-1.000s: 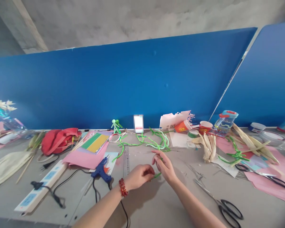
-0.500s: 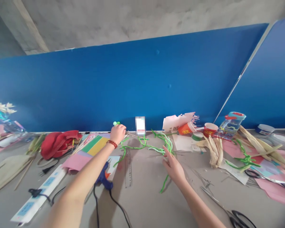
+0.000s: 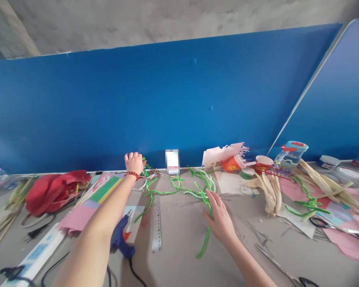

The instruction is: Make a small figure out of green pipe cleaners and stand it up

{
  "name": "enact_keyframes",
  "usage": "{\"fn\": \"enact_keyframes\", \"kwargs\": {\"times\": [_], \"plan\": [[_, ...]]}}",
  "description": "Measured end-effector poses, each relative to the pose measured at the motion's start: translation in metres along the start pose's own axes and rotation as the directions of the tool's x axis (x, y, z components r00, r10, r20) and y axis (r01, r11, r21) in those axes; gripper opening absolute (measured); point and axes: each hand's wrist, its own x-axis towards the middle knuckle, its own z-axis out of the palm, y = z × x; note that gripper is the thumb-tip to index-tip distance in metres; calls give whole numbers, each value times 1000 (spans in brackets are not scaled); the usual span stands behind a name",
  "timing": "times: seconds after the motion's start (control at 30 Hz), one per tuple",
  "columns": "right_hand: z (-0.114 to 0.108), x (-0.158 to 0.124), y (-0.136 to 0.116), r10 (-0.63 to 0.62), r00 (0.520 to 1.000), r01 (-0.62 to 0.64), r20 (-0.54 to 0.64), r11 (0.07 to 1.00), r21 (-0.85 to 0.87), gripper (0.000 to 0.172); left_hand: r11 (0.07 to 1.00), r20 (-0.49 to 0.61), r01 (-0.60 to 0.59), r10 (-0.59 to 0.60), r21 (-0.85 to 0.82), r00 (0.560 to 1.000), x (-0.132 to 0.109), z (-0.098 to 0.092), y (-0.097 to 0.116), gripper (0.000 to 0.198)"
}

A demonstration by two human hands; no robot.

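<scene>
The left hand [image 3: 134, 163] is stretched out at 11 o'clock to the far edge of the grey workbench [image 3: 179, 255], its fingers curled; whether anything is held cannot be told. The right hand [image 3: 219, 221] is spread wide at 1 o'clock, laid against a green pipe cleaner [image 3: 205, 241] without gripping it. Tangled green chenille stems [image 3: 179, 187] are strewn at 12 o'clock, a steel ruler [image 3: 156, 225] is placed between the hands, and a blue hot glue gun [image 3: 119, 241] is left just beside the left forearm at 10 o'clock.
</scene>
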Motion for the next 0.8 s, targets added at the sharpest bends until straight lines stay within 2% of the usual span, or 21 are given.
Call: {"fn": "enact_keyframes", "kwargs": {"times": [0.13, 0.3, 0.47, 0.53, 0.63, 0.7, 0.73, 0.8], "plan": [[1, -1, -1, -10, 1000, 9, 25, 999, 31, 58, 991, -31, 102, -105, -91, 994, 6, -1, -2, 19], [5, -3, -2, -18, 999, 15, 47, 999, 51, 50, 936, -39, 164, -185, -310, 982, 16, -13, 0, 24], [6, -1, -4, -68, 998, 68, -16, 997, 22, 48, 833, -51, 157, -216, -531, 975, 13, -37, 26, 24], [0, 2, -8, -94, 992, 97, -79, 995, 31, 44, 797, -56, 123, -193, -591, 980, -5, -55, 46, 25], [-17, 2, -25, -169, 972, 196, -162, 966, 169, 35, 740, -4, 28, -41, -672, 999, -59, -89, 84, 25], [-31, -2, -41, -226, 960, 273, -167, 889, 367, 32, 621, 62, -52, 161, -782, 985, -105, -113, 111, 24], [-37, -6, -49, -232, 962, 274, -145, 837, 474, 33, 602, 87, -59, 211, -796, 974, -127, -123, 124, 22], [-46, -13, -64, -257, 959, 272, -118, 724, 634, 39, 592, 111, -51, 234, -804, 966, -164, -138, 146, 20]]}}
